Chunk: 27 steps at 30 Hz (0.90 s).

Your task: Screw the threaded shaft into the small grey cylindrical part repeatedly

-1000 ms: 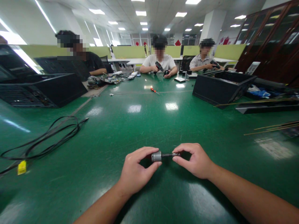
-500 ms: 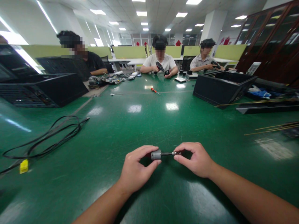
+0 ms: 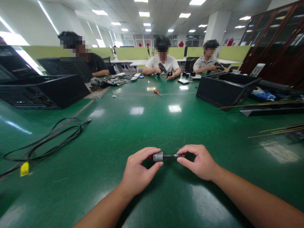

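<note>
Both hands work at one small piece: a grey metal cylinder w/ a thin dark shaft, ending in a coil-like tip. Looks like a hole-saw-type bit, ID unsure. It's held approx. level, low in the view btwn the two hands, prob. lifted off the green surface, given the shadow below.

L hand pinches the cylinder, thumb underneath, fingers over the top; prob. b/c the fat end gives the best grip & keeps the piece steady. Its outer end is partly hidden by that hand, so can't tell how it finishes. R hand pinches where shaft meets coil, thumb & index only; a light fingertip hold suits so thin a part, & gripping both ends keeps it from tipping. Middle of shaft is bare, in plain sight.

Coiled black cable w/ yellow tag lies off to the L, well apart from the hands, prob. parked there to free elbow room. Orange screwdriver lies further off, nearer the co-worker in white, who holds a power drill. Black PC case sits far R, another black case far L; bulky stuff at the sides leaves the centre for handwork.
</note>
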Each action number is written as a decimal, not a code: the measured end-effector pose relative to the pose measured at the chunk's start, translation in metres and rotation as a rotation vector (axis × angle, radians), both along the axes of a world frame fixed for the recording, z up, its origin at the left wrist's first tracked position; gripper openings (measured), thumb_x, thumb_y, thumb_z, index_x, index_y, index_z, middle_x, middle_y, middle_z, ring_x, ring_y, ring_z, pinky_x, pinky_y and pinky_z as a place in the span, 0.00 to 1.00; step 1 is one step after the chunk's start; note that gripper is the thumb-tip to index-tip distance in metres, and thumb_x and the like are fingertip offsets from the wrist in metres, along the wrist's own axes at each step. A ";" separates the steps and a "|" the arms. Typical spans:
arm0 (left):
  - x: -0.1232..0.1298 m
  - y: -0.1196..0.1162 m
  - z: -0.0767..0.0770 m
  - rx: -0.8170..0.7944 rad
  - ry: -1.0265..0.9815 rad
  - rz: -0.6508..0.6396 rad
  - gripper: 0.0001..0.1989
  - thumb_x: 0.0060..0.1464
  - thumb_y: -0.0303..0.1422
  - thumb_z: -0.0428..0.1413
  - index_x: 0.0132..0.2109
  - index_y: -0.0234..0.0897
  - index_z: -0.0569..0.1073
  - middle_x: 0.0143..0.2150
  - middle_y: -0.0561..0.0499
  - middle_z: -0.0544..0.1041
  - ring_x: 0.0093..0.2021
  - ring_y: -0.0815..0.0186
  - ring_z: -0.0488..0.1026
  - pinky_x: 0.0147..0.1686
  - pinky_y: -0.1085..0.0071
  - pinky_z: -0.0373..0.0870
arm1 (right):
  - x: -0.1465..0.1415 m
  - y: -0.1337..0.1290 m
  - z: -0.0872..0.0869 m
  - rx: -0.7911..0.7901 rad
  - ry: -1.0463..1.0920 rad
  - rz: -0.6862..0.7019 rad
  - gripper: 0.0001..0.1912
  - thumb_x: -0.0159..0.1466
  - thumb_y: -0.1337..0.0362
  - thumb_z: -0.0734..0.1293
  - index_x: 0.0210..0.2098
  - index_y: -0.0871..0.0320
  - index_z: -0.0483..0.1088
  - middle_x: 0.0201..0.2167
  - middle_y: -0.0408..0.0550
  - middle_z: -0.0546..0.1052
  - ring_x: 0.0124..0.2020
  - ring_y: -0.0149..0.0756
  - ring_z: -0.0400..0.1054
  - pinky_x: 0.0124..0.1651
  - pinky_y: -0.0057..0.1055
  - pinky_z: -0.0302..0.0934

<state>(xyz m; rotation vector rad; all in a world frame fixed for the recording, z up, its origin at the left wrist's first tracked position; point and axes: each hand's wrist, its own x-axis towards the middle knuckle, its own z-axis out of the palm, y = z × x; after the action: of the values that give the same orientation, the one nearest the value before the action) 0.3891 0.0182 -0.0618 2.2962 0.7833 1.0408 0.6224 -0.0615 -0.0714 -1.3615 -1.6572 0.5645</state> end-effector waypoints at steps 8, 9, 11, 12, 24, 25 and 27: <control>0.001 -0.001 0.000 0.001 -0.002 0.008 0.13 0.51 0.28 0.64 0.46 0.41 0.79 0.42 0.49 0.82 0.41 0.61 0.80 0.43 0.66 0.77 | 0.000 0.000 -0.001 -0.005 -0.004 -0.011 0.03 0.61 0.65 0.71 0.34 0.56 0.79 0.29 0.43 0.81 0.31 0.34 0.74 0.36 0.28 0.65; 0.001 -0.001 0.000 0.003 -0.003 0.008 0.13 0.51 0.28 0.64 0.46 0.41 0.79 0.42 0.49 0.82 0.41 0.61 0.80 0.43 0.66 0.77 | 0.000 0.000 -0.001 -0.004 -0.004 -0.012 0.03 0.61 0.65 0.71 0.34 0.55 0.79 0.29 0.43 0.81 0.31 0.34 0.74 0.36 0.28 0.65; 0.000 -0.001 0.000 0.005 -0.005 0.008 0.13 0.51 0.28 0.64 0.46 0.41 0.79 0.42 0.49 0.82 0.41 0.61 0.80 0.43 0.66 0.77 | 0.000 0.000 -0.001 -0.001 -0.005 -0.014 0.03 0.61 0.65 0.71 0.34 0.55 0.79 0.29 0.43 0.81 0.30 0.34 0.74 0.37 0.28 0.65; 0.000 -0.001 0.001 0.005 -0.006 0.008 0.13 0.51 0.28 0.64 0.46 0.41 0.79 0.42 0.49 0.82 0.41 0.60 0.80 0.43 0.66 0.77 | 0.001 0.000 -0.001 -0.001 -0.005 -0.015 0.03 0.61 0.65 0.71 0.34 0.55 0.79 0.29 0.43 0.81 0.30 0.34 0.74 0.37 0.28 0.65; 0.000 -0.001 0.001 -0.005 -0.005 0.008 0.13 0.51 0.29 0.64 0.45 0.41 0.80 0.42 0.49 0.82 0.41 0.61 0.80 0.43 0.67 0.77 | 0.001 0.000 -0.002 0.011 -0.014 -0.027 0.03 0.61 0.64 0.71 0.34 0.55 0.79 0.28 0.43 0.80 0.30 0.34 0.74 0.36 0.29 0.66; 0.000 -0.001 0.001 -0.004 -0.004 0.007 0.12 0.51 0.29 0.64 0.45 0.40 0.80 0.42 0.49 0.82 0.41 0.61 0.80 0.43 0.67 0.77 | 0.001 0.000 -0.002 0.014 -0.012 -0.028 0.03 0.61 0.64 0.71 0.34 0.55 0.79 0.28 0.44 0.80 0.30 0.34 0.74 0.36 0.29 0.66; 0.000 -0.001 0.002 -0.002 -0.003 0.007 0.12 0.52 0.29 0.64 0.45 0.40 0.80 0.42 0.48 0.82 0.41 0.61 0.80 0.43 0.66 0.77 | 0.001 0.000 -0.002 0.015 -0.008 -0.028 0.03 0.61 0.64 0.71 0.34 0.56 0.79 0.28 0.44 0.81 0.30 0.35 0.74 0.36 0.29 0.66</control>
<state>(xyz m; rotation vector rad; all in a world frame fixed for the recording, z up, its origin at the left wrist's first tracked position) 0.3889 0.0171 -0.0602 2.2914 0.7917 1.0463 0.6237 -0.0615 -0.0731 -1.3755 -1.6436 0.5305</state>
